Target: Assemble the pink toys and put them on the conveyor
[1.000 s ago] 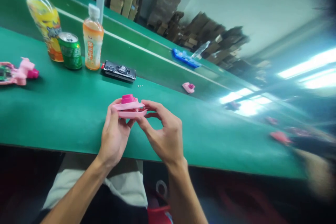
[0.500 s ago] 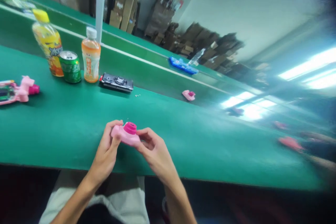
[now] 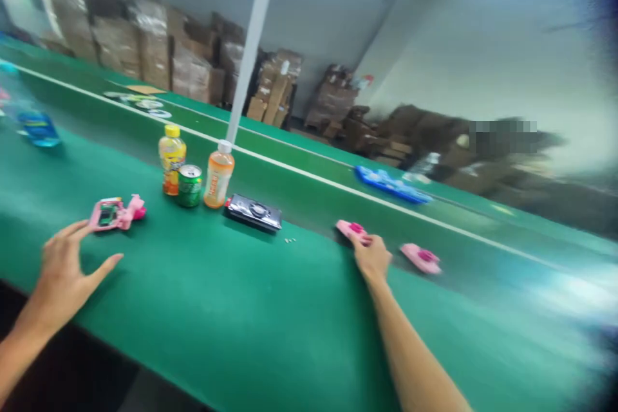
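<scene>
Far left, a clear plastic bottle with blue liquid in its base (image 3: 41,132) leans blurred at the edge of view, and here's the left hand (image 3: 60,277), palm over the smooth green tabletop (image 3: 232,309), fingers stretched forward, thumb spread wide, nothing gripped. Its fingertips are right at the near edge of an opened pale-pink plastic toy-camera shell with a green circuit board inside (image 3: 109,214); whether they touch it, I can't tell. On we go to a trio standing close together: a yellow-capped plastic drink bottle (image 3: 172,161), a short green metal can (image 3: 190,188), and a white-capped bottle of orange drink (image 3: 219,175). Just beside them lies a black rectangular box with a round camera-lens design (image 3: 255,212), a few tiny white bits (image 3: 290,241) near its right end. And there's the right hand (image 3: 374,259), arm at full reach, thumb and fingers pinching the right end of a closed pale-pink toy camera with a magenta lens (image 3: 346,229), out at the sunken dark-green belt (image 3: 313,206)! Beyond, a bright blue shallow tray (image 3: 391,185) sits by the belt's far side; and to the right, a second closed pink toy camera (image 3: 419,259), lens up, lies apart from the hand.
</scene>
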`<move>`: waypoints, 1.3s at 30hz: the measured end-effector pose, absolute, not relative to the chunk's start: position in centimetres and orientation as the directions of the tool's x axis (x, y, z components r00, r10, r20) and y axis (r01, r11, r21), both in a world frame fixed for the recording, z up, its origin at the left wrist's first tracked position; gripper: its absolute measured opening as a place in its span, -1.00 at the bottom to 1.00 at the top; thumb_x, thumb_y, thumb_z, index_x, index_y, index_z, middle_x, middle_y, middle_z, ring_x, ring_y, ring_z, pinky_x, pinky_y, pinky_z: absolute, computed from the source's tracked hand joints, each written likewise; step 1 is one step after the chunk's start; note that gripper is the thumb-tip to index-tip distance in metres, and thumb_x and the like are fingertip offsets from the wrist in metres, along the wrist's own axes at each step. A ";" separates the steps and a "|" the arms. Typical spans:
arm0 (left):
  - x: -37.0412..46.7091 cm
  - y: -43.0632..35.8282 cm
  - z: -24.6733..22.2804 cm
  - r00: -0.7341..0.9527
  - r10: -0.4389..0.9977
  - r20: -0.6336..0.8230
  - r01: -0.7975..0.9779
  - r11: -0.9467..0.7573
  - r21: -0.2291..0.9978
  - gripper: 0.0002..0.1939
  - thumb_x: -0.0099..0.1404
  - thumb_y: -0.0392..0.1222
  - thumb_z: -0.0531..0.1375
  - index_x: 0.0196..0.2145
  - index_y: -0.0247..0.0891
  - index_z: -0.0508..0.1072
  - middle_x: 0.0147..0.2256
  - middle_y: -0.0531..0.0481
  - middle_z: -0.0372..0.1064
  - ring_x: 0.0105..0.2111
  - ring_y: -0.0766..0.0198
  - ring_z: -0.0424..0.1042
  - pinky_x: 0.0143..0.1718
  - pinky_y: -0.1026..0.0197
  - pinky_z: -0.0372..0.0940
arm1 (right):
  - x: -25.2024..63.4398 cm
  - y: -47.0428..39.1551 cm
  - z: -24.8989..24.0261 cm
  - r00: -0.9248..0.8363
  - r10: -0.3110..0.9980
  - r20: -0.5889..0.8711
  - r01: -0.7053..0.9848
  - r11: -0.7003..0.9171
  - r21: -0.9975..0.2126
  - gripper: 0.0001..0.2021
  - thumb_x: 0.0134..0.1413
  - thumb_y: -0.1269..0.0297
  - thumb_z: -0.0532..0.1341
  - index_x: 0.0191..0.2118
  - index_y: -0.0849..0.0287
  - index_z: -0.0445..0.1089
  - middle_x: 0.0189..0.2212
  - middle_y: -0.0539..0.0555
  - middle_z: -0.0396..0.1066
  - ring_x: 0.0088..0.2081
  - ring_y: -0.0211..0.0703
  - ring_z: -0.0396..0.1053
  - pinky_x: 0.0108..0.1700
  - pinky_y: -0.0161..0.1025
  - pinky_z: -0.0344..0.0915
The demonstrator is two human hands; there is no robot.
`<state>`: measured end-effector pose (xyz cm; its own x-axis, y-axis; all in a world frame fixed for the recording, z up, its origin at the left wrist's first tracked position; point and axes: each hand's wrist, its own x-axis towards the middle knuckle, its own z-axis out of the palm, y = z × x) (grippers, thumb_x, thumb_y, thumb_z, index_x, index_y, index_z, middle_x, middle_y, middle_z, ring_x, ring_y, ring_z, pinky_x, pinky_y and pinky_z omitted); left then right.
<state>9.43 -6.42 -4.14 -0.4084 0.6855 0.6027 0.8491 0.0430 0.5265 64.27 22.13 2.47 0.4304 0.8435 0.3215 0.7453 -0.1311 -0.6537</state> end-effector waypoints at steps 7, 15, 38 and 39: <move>1.6 0.5 0.3 -0.239 0.908 0.345 0.818 -0.004 0.576 -0.10 0.22 0.41 0.21 0.26 -0.36 0.32 0.18 -0.15 0.44 0.25 -0.09 0.36 0.28 -0.13 0.22 | 64.4 23.9 1.9 0.307 0.786 0.537 0.833 0.051 -0.551 -0.59 -0.03 -0.15 0.10 -0.31 0.13 0.31 -0.14 0.57 0.42 0.12 0.59 0.29 0.15 0.42 0.16; 10.0 -1.3 -3.1 -0.038 0.953 0.301 0.905 -0.095 0.414 -0.32 0.24 0.23 0.29 0.19 -0.20 0.47 0.22 -0.31 0.37 0.21 -0.16 0.35 0.25 -0.18 0.23 | 55.9 7.5 -1.6 -0.216 0.882 0.419 0.664 0.448 -0.599 -0.61 0.23 -0.06 0.17 0.00 0.11 0.38 -0.27 0.15 0.47 -0.28 0.04 0.48 -0.13 0.01 0.49; 21.9 -3.3 -1.3 0.508 0.852 0.127 0.675 -0.485 0.556 -0.72 0.42 -0.20 0.13 0.05 -0.07 0.47 -0.02 -0.06 0.40 -0.01 0.09 0.37 0.05 0.09 0.31 | 49.7 -1.6 6.3 -0.507 0.829 0.236 0.594 0.534 -0.602 -0.61 0.32 0.26 0.29 0.22 0.11 0.41 0.14 0.20 0.46 0.18 0.03 0.40 0.26 0.02 0.34; 22.5 -3.3 -1.5 0.478 0.866 0.147 0.686 -0.473 0.553 -0.76 0.41 -0.24 0.10 -0.03 -0.12 0.47 -0.04 -0.07 0.40 -0.03 0.09 0.38 0.03 0.08 0.31 | 48.4 -2.2 6.2 -0.483 0.840 0.246 0.635 0.530 -0.563 -0.63 0.34 0.29 0.26 0.22 0.13 0.40 0.10 0.21 0.48 0.12 0.03 0.44 0.20 -0.01 0.39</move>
<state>22.52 -3.34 -1.46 0.4781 0.8659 0.1473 0.6862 -0.4729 0.5526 48.38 -2.21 6.18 -0.4828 0.8404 0.2461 0.6350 0.5295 -0.5625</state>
